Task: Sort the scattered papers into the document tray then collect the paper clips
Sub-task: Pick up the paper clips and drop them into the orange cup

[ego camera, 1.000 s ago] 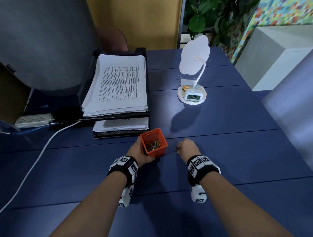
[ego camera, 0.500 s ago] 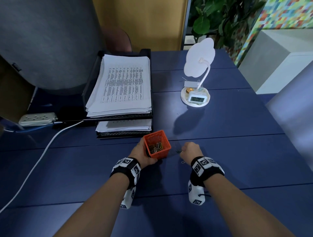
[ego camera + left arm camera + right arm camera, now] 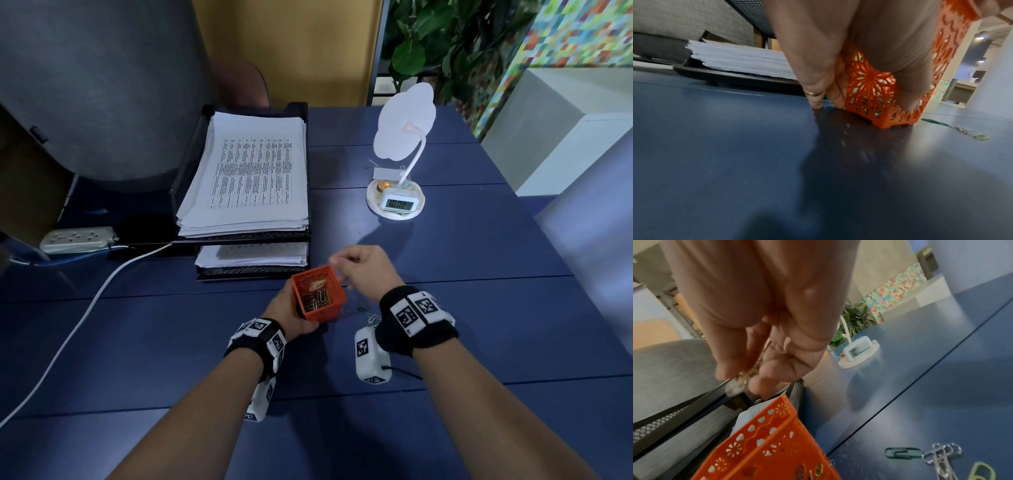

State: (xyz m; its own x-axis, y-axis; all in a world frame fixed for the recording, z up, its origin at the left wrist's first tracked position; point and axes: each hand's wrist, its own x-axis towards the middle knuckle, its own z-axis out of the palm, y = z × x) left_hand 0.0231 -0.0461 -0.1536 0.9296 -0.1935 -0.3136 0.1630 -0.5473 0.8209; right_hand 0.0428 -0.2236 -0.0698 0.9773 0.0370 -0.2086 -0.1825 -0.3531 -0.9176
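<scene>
At the far left a white cable (image 3: 78, 318) runs across the blue table (image 3: 479, 308) from a power strip (image 3: 77, 238). Next comes the black document tray (image 3: 246, 236), both tiers stacked with papers (image 3: 253, 174); I judge the sorting half done, since no loose sheet shows on the table.

My left hand (image 3: 291, 317) has its grip wrapped around the orange basket (image 3: 318, 296), thumb on the near wall, fingers down the far side, fingertips reaching the table. The basket stands tipped slightly toward me and already carries a heap of clips.

What has changed: a second ago my right hand (image 3: 363, 270) was low on the table just right of the basket, pinching at clips. Now it is raised to the basket's far right rim, wrist bent, fingers bunched and pointing down over the opening. My right grip is pinched on something small and shiny, which I take for a paper clip, though blur hides its shape. So one more clip is about to drop in.

Right of the basket, near my right wrist, loose paper clips (image 3: 937, 456) lie on the table: a dark green one, some silver, a pale green. Collecting is not finished. Farther right stands a small clock (image 3: 399, 204) on its white dish.
</scene>
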